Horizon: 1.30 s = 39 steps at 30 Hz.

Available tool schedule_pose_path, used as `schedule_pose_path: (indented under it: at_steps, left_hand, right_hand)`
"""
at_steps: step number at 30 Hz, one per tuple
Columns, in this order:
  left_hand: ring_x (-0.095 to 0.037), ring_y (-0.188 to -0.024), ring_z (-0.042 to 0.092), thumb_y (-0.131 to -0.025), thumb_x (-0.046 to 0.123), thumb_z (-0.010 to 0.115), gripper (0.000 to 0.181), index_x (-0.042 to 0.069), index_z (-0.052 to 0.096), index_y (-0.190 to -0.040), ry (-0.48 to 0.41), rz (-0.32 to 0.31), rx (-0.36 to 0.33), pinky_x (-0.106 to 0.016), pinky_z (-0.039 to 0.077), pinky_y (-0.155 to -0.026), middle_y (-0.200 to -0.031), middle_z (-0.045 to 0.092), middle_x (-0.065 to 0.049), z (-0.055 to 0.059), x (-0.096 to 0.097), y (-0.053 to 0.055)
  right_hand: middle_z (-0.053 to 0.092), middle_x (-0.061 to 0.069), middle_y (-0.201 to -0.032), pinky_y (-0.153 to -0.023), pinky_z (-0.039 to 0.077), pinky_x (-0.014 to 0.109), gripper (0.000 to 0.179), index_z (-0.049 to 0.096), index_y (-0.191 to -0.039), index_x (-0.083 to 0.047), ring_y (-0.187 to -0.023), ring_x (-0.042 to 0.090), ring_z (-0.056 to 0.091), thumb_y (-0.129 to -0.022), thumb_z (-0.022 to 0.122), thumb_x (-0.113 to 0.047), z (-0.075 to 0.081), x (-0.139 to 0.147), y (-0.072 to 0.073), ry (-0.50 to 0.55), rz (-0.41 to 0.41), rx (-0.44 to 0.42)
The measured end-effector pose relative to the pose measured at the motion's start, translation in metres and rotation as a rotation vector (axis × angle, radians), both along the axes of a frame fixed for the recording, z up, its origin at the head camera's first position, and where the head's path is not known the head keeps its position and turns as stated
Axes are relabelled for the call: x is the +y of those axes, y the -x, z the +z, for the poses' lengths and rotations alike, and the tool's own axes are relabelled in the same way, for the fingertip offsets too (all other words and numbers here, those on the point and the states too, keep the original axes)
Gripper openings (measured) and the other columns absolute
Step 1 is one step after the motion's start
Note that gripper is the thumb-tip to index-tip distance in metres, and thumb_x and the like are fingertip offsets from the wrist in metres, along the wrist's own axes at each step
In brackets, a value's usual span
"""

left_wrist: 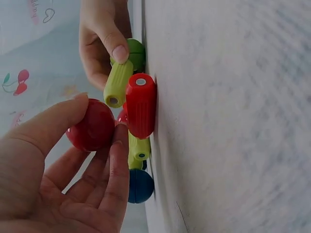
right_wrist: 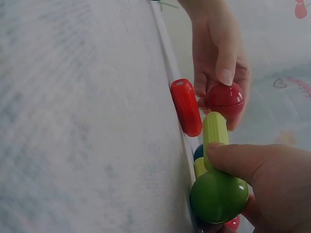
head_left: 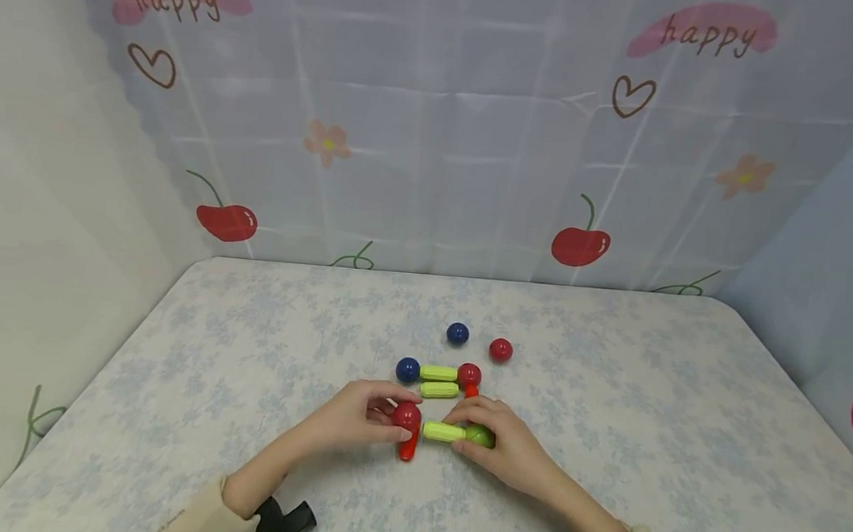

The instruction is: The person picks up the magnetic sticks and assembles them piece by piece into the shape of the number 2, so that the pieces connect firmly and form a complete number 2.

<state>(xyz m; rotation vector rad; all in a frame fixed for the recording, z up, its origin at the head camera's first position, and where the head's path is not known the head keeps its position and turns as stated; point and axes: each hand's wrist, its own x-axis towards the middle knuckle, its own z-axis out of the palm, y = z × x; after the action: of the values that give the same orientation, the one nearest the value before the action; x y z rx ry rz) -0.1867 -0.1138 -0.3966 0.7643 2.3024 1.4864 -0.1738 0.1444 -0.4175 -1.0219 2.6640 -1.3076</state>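
My left hand point(head_left: 348, 418) pinches a glossy red ball point(head_left: 406, 413) between thumb and fingers. On the table just below that ball lies a ribbed red rod point(left_wrist: 141, 109) with a small metal disc in its end. My right hand point(head_left: 508, 446) grips a ribbed yellow-green rod point(head_left: 443, 432) with a green ball point(right_wrist: 218, 195) at its near end. The rod's free end points at the red ball, and in the head view a small gap separates them. Both balls and the gripped rod are raised slightly off the table in the wrist views.
Behind the hands, a blue ball point(head_left: 407, 371), a yellow-green rod point(head_left: 438, 373) and a red ball point(head_left: 469, 375) lie in a line, a red rod point(head_left: 471, 391) at the red ball. Another yellow-green rod point(head_left: 439, 391) lies alongside. Farther back sit loose blue point(head_left: 458, 334) and red point(head_left: 501, 350) balls.
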Motion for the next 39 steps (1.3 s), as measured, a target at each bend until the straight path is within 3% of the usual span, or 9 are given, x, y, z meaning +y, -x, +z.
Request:
schedule_pose_path:
  at_steps: [10, 19, 24, 27, 31, 35, 39]
  left_hand:
    - [-0.015, -0.091, 0.060, -0.078, 0.005, 0.075, 0.036, 0.005, 0.066, -0.113, 0.023, -0.026, 0.029, -0.027, 0.051, -0.076, -0.104, 0.064, -0.001, -0.002, 0.003, -0.005]
    - [-0.013, -0.087, 0.059, -0.078, 0.007, 0.076, 0.035, 0.005, 0.067, -0.111, 0.043, 0.017, 0.052, -0.026, 0.052, -0.072, -0.098, 0.063, 0.003, -0.010, 0.004, -0.008]
    - [-0.016, -0.087, 0.059, -0.078, 0.007, 0.076, 0.035, 0.004, 0.066, -0.112, 0.021, 0.028, 0.051, -0.026, 0.052, -0.071, -0.101, 0.062, 0.000, -0.010, 0.005, -0.009]
    - [-0.017, -0.086, 0.059, -0.078, 0.007, 0.076, 0.035, 0.004, 0.066, -0.112, 0.012, 0.029, 0.051, -0.026, 0.052, -0.071, -0.100, 0.061, 0.000, -0.010, 0.006, -0.009]
    - [-0.016, -0.085, 0.059, -0.078, 0.009, 0.077, 0.036, 0.005, 0.066, -0.112, 0.009, 0.030, 0.054, -0.026, 0.052, -0.070, -0.098, 0.061, 0.001, -0.008, 0.008, -0.009]
    - [-0.015, -0.086, 0.059, -0.078, 0.012, 0.077, 0.037, 0.006, 0.067, -0.113, 0.010, 0.039, 0.051, -0.027, 0.052, -0.071, -0.097, 0.062, 0.002, -0.006, 0.009, -0.010]
    - [-0.016, -0.086, 0.058, -0.078, 0.011, 0.078, 0.038, 0.007, 0.066, -0.114, 0.011, 0.035, 0.064, -0.027, 0.052, -0.071, -0.099, 0.062, 0.001, -0.006, 0.010, -0.010]
  right_hand:
    - [0.059, -0.011, -0.107, -0.085, 0.043, 0.039, 0.023, 0.067, -0.105, -0.023, -0.101, 0.017, 0.051, -0.084, 0.072, -0.015, 0.000, 0.000, 0.000, 0.005, -0.008, -0.004]
    - [0.060, -0.011, -0.108, -0.084, 0.041, 0.042, 0.025, 0.068, -0.104, -0.023, -0.102, 0.019, 0.049, -0.081, 0.074, -0.014, -0.002, -0.001, -0.002, -0.007, -0.044, -0.009]
    - [0.062, -0.004, -0.114, -0.088, 0.037, 0.053, 0.026, 0.068, -0.102, -0.023, -0.111, 0.029, 0.044, -0.079, 0.075, -0.012, -0.003, -0.002, -0.003, 0.003, -0.061, 0.016]
    - [0.060, 0.002, -0.119, -0.093, 0.028, 0.064, 0.027, 0.068, -0.101, -0.022, -0.123, 0.038, 0.036, -0.078, 0.077, -0.011, -0.003, -0.003, -0.004, -0.003, -0.081, 0.049]
    - [0.059, 0.005, -0.121, -0.097, 0.019, 0.068, 0.032, 0.068, -0.104, -0.018, -0.130, 0.038, 0.028, -0.075, 0.079, -0.012, -0.001, -0.008, -0.006, -0.012, -0.115, 0.127]
    - [0.063, 0.002, -0.114, -0.099, 0.015, 0.067, 0.034, 0.068, -0.108, -0.013, -0.127, 0.033, 0.037, -0.076, 0.079, -0.012, 0.002, -0.014, -0.006, -0.027, -0.077, 0.178]
    - [0.065, 0.000, -0.111, -0.101, 0.016, 0.065, 0.031, 0.068, -0.110, -0.012, -0.114, 0.025, 0.051, -0.080, 0.074, -0.010, 0.003, -0.018, -0.007, -0.051, -0.037, 0.128]
